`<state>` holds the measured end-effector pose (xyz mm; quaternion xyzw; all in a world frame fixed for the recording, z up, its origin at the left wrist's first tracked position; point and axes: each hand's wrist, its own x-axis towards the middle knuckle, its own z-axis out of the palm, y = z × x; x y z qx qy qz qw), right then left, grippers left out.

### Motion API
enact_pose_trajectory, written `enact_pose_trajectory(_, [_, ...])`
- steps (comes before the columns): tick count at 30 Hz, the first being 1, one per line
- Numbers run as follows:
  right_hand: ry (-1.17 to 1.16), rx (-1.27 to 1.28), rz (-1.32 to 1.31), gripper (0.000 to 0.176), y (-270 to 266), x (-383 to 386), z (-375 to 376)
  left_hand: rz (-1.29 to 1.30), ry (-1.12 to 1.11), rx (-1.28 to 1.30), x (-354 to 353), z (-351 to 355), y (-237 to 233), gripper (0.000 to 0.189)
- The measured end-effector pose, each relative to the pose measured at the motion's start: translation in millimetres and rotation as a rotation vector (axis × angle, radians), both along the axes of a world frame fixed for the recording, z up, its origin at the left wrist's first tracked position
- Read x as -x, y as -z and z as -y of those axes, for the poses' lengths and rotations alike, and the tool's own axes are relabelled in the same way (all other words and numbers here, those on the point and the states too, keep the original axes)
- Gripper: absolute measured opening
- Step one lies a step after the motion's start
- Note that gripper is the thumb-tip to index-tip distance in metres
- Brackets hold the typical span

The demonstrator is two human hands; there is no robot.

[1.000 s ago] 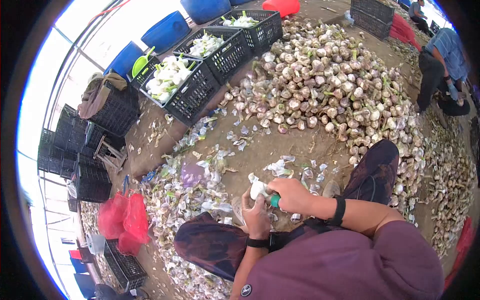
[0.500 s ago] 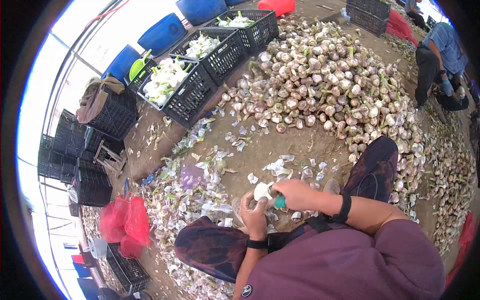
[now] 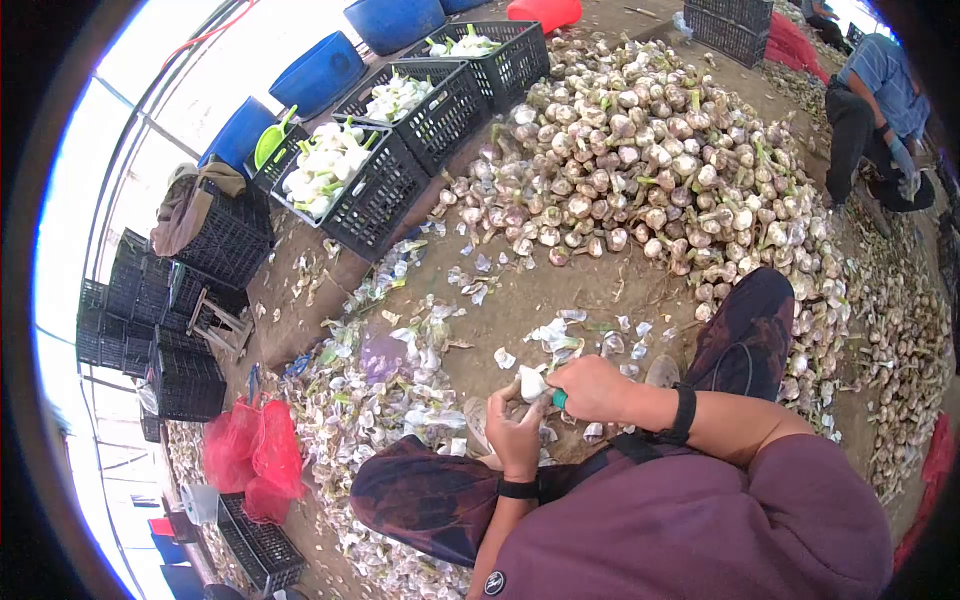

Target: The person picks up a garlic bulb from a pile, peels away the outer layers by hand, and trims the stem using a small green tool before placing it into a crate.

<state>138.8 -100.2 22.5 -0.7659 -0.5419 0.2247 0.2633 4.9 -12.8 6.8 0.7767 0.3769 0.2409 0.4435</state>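
Observation:
A white peeled garlic bulb (image 3: 531, 384) is held between the fingers and thumb of my left hand (image 3: 513, 432), low in the middle of the view. Right beside it, my right hand (image 3: 592, 388) is closed round a tool with a green handle (image 3: 559, 400); the tool's working end is hidden by the bulb and fingers. Both hands are close together above the ground between my knees. Loose garlic skins (image 3: 400, 400) lie on the ground to the left. Beyond my hands rises a large heap of unpeeled garlic bulbs (image 3: 650, 150).
Black crates (image 3: 375, 200) with white garlic stand at the upper left, blue tubs (image 3: 318, 75) behind them. Stacked crates (image 3: 188, 375) and red mesh bags (image 3: 272, 450) are at the left. A person in blue (image 3: 885, 95) works at the upper right.
The bulb has turned in my left hand and its pointed side now shows. Less of the green handle is visible in my right hand. The other person's gloved hand has shifted slightly.

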Motion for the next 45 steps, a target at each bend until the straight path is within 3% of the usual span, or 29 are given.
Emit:
enact_pose_trajectory(3, [0.000,-0.044,-0.058,0.017,8,0,-1,0.188,-0.031,0.243,5,-5,28,0.029])
enact_pose_trajectory(7, [0.156,-0.003,-0.334,0.020,4,-3,-3,0.166,-0.012,0.103,2,-4,12,0.029])
enact_pose_trajectory(12, [0.212,-0.083,-0.316,0.022,1,-5,-3,0.223,-0.017,0.011,1,-6,23,0.029])
enact_pose_trajectory(13, [0.198,-0.107,-0.311,0.022,0,-6,-3,0.274,-0.028,0.193,0,-5,15,0.026])
enact_pose_trajectory(15, [0.209,0.027,-0.578,0.022,4,-13,-3,0.373,-0.052,0.559,-2,0,-9,0.021])
enact_pose_trajectory(16, [0.211,0.095,-0.711,0.022,2,-16,-4,0.378,-0.054,0.620,-1,-2,-6,0.023])
enact_pose_trajectory(19, [0.162,-0.069,-0.413,0.021,-10,-14,0,0.450,-0.064,0.806,3,-6,3,0.025])
enact_pose_trajectory(21, [0.267,-0.171,-0.193,0.020,1,-24,0,0.578,-0.070,0.930,1,-5,1,0.024])
enact_pose_trajectory(22, [0.319,-0.221,-0.083,0.020,8,-30,2,0.541,-0.049,0.864,5,-6,3,0.024])
enact_pose_trajectory(23, [0.308,-0.090,-0.032,0.019,13,-36,7,0.505,-0.028,0.798,12,-9,7,0.025])
enact_pose_trajectory(25, [0.271,0.173,0.071,0.020,20,-45,16,0.614,-0.054,0.962,15,-13,13,0.024])
enact_pose_trajectory(27, [0.073,0.382,0.055,0.025,25,-39,20,0.900,-0.145,1.418,11,-11,16,0.022])
enact_pose_trajectory(29, [-0.086,0.439,0.059,0.027,31,-36,20,0.893,-0.092,1.387,11,-6,6,0.025])
enact_pose_trajectory(30, [-0.111,0.048,0.123,0.029,58,-34,23,0.876,-0.087,1.379,9,-6,3,0.026])
enact_pose_trajectory(32, [-0.032,-0.122,0.064,0.026,37,-31,13,0.921,0.011,1.401,9,-11,8,0.030])
enact_pose_trajectory(34, [0.068,-0.352,-0.087,0.016,11,-25,0,0.839,-0.098,1.358,8,-10,13,0.030])
enact_pose_trajectory(37, [0.225,-0.056,-0.584,0.022,-35,-12,-14,0.778,-0.148,1.309,8,-9,19,0.028])
enact_pose_trajectory(38, [0.262,-0.127,-0.598,0.031,-19,-6,-22,0.758,-0.181,1.269,5,-5,19,0.028])
enact_pose_trajectory(41, [0.356,-0.062,-0.609,0.026,-16,-2,-28,0.741,-0.127,1.207,-3,-6,10,0.029])
enact_pose_trajectory(45, [0.362,-0.217,-0.648,0.015,-14,8,-28,0.812,-0.180,1.272,2,-7,22,0.027])
